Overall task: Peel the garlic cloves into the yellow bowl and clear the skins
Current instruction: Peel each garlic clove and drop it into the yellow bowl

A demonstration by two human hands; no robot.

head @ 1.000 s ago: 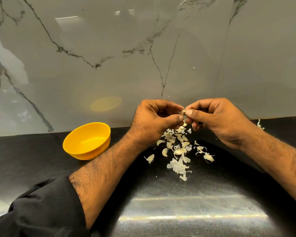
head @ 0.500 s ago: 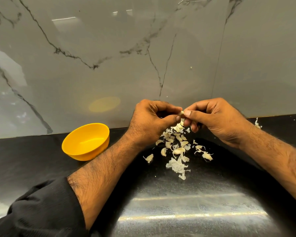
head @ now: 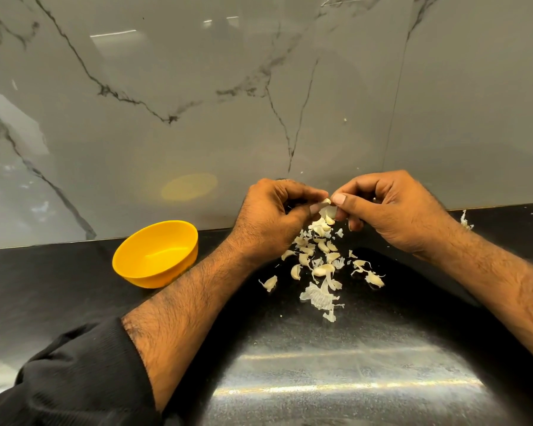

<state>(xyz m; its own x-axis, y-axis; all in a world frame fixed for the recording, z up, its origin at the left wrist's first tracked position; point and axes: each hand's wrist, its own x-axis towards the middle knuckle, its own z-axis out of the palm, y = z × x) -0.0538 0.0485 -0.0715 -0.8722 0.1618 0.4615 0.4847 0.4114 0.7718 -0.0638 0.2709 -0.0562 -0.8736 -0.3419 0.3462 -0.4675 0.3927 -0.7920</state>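
Your left arm wears a black sleeve of ribbed, knit-looking fabric, pushed up and bunched below the elbow, so the forearm is bare and hairy. Your right forearm is bare too, with no sleeve in view. Both hands are ungloved; nails short.

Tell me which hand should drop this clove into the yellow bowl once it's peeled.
Probably the left hand. The yellow bowl sits on its side of the counter, beside the left forearm, while the right hand would have to cross over the skins.
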